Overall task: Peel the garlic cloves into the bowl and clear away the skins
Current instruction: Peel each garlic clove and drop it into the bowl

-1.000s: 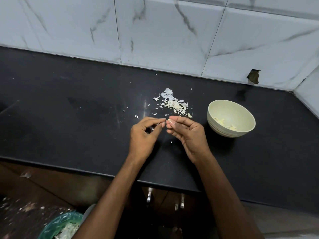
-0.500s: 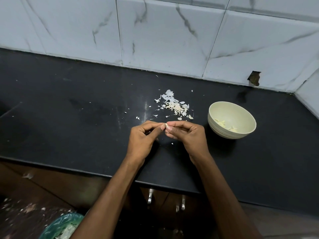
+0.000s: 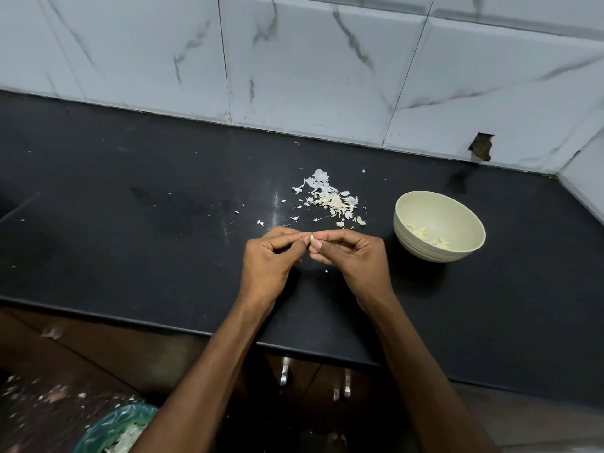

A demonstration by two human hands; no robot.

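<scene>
Garlic clove (image 3: 311, 238): small, pale, held above the counter (image 3: 130, 223) between the two hands, only its tip visible. Left hand (image 3: 266, 261): fingers curled, thumb and forefinger tips pinching the clove from the left. Right hand (image 3: 354, 258): fingers curled likewise, thumb and forefinger pinching the same clove from the right; fingertips of both hands meet at the clove. Whether skin remains on the clove cannot be told at this size.

Skins (image 3: 330, 199): loose heap of white and cream flakes on the black counter just beyond the hands, with scattered flecks trailing left and toward the wall. One fleck lies on the counter below the hands.

Bowl (image 3: 470, 253): pale cream, upright on the counter, right of the right hand and apart from it; several peeled cloves (image 3: 428, 238) lie in its bottom.

Behind: marbled white wall tiles (image 3: 310, 67), with a broken hole (image 3: 481, 148) near the right corner. Below the counter edge: metal cabinet handles (image 3: 285, 371), and at lower left a green bag (image 3: 114, 426) holding pale scraps.
</scene>
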